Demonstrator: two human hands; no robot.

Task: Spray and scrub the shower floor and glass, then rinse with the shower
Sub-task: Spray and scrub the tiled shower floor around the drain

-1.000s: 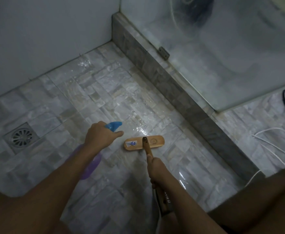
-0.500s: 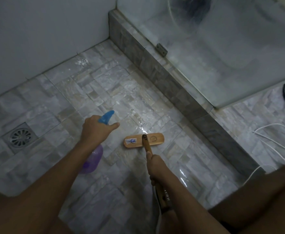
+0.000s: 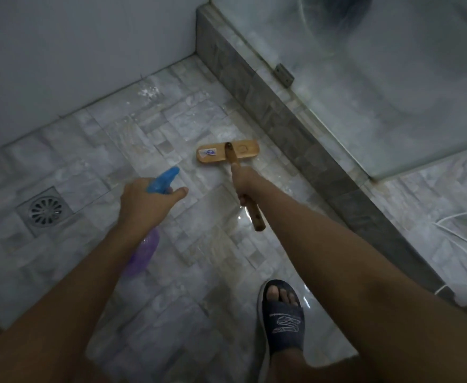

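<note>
My left hand grips a spray bottle with a purple body and a blue trigger head, its nozzle pointing away over the wet tiled shower floor. My right hand grips the wooden handle of a scrub brush, whose flat wooden head lies on the tiles near the stone kerb. The frosted, streaked shower glass rises from that kerb at the right.
A square metal floor drain sits at the left. A grey stone kerb runs diagonally under the glass, with a metal hinge on it. White cables lie outside at the right. My foot in a dark slipper stands at the bottom.
The brush head has been pushed farther away towards the kerb, and my right arm is stretched out more. The view has lifted, so my slippered foot now shows.
</note>
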